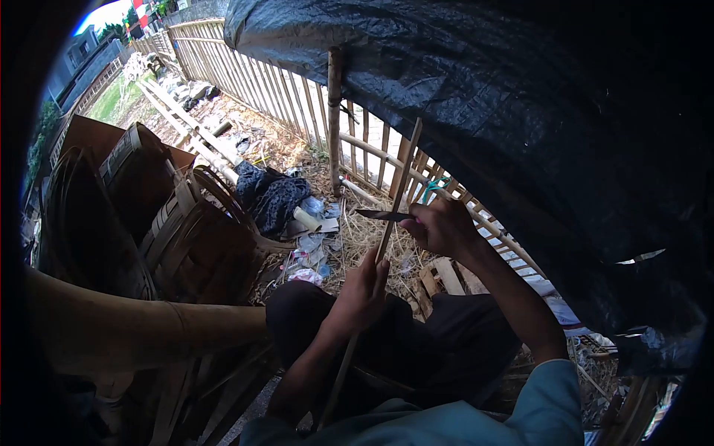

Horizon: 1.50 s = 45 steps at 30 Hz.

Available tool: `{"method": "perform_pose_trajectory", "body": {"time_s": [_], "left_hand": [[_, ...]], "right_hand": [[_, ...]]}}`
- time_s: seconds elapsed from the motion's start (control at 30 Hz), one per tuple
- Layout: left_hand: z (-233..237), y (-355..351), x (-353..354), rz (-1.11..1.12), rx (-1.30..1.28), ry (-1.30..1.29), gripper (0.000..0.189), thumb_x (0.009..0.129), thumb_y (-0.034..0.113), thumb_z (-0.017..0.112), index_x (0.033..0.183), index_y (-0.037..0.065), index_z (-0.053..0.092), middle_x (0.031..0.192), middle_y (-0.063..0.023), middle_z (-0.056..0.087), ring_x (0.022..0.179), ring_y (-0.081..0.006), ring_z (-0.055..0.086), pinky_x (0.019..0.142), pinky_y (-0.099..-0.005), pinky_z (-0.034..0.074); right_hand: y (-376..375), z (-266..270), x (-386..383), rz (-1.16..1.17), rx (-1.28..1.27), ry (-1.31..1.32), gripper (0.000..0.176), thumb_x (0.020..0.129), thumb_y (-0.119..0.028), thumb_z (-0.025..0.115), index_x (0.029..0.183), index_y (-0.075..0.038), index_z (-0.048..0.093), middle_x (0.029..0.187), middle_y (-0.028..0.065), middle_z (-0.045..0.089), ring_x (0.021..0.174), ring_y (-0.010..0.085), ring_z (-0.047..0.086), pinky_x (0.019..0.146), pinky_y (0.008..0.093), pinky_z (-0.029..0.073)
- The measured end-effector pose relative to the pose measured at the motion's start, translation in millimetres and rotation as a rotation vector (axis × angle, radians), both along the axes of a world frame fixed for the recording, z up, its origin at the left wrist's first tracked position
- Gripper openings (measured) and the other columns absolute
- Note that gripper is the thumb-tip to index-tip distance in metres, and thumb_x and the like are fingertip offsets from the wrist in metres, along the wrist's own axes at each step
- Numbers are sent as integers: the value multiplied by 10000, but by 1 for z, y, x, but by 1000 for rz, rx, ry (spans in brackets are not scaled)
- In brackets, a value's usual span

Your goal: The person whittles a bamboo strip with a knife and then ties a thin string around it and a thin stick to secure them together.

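My left hand (362,293) is wrapped round a long, thin bamboo strip (405,167), which slants up and away from my lap. The strip's lower end runs down past my left forearm. Above that grip, my right hand (440,225) is closed on a knife (381,215). Its dark blade points left and lies across the strip, seemingly touching it. The knife's handle is mostly hidden in my fingers. My dark-clothed knees (297,301) are below both hands.
A thick bamboo pole (149,327) crosses at the left, near woven baskets (197,238). Straw and shavings (364,249) litter the ground ahead, beside a dark cloth bundle (271,197). A bamboo fence (253,82) stands beyond; a dark tarp (476,82) hangs at the upper right.
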<state>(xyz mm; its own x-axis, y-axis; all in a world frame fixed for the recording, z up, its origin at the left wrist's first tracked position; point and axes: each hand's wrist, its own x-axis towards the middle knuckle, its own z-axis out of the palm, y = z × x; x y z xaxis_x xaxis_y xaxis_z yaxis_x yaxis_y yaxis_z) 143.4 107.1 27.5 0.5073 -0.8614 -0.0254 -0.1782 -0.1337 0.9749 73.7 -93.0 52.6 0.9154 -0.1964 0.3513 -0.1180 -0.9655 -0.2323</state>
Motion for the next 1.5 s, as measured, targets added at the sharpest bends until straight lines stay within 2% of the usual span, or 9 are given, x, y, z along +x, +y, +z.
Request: {"method": "perform_pose_trajectory", "body": {"time_s": [0.07,0.17,0.3,0.33,0.53,0.67,0.97,1.2,1.5], "left_hand": [[3,1,-1,-25,61,-143,275,973,165,393,1171,-23,417,578,-209,490,514,-382,514,490,-428,377],[-4,0,-7,-34,20,-179,279,958,150,417,1173,-27,407,563,-221,488,519,-428,505,484,-470,362],[-3,-6,-6,24,90,-160,243,957,135,409,1127,-35,444,545,-212,480,490,-414,496,461,-456,347],[-5,-6,-5,15,89,-141,252,975,168,403,1121,-24,478,550,-129,504,448,-284,503,442,-390,353],[9,-7,3,-113,52,588,358,1010,293,371,1183,10,507,657,19,524,508,-45,460,462,-235,372],[8,-11,7,-75,41,501,416,1011,333,357,1285,38,461,682,-25,539,485,-63,463,443,-208,380],[2,-20,-5,86,126,151,219,1000,250,390,1038,48,465,610,-16,498,490,-73,460,433,-269,366],[0,-21,-12,119,142,-124,161,978,165,394,896,26,405,559,-142,505,479,-290,543,447,-393,381],[-23,-24,-8,63,127,42,120,947,104,455,880,5,448,600,-50,460,497,-119,498,435,-295,379]], "right_hand": [[-6,1,3,-68,-39,-36,495,907,-475,495,679,-53,615,482,111,555,456,282,599,445,402,472],[-35,4,11,-243,4,-32,406,910,-393,518,725,-51,633,529,138,571,516,325,604,475,416,463],[-51,-7,15,-270,15,-112,410,921,-388,503,749,-41,640,534,148,569,514,333,599,478,413,454],[-52,-10,14,-265,48,-127,408,920,-386,506,747,-43,640,528,144,566,507,328,596,479,410,451],[-24,4,-2,-9,132,-20,398,913,-393,523,719,-64,637,474,106,528,469,280,588,486,386,449],[-6,1,-3,72,148,56,442,907,-438,519,719,-57,639,473,89,531,471,278,593,496,387,470],[-2,5,-6,56,37,98,573,891,-562,459,704,-55,646,505,104,558,504,288,618,474,400,489],[-16,-13,2,-170,-87,5,581,908,-552,432,658,-73,646,465,96,547,448,264,600,438,384,478],[-66,-15,1,-350,87,-69,466,941,-418,463,716,-56,651,497,127,557,492,314,598,481,401,462]]}}
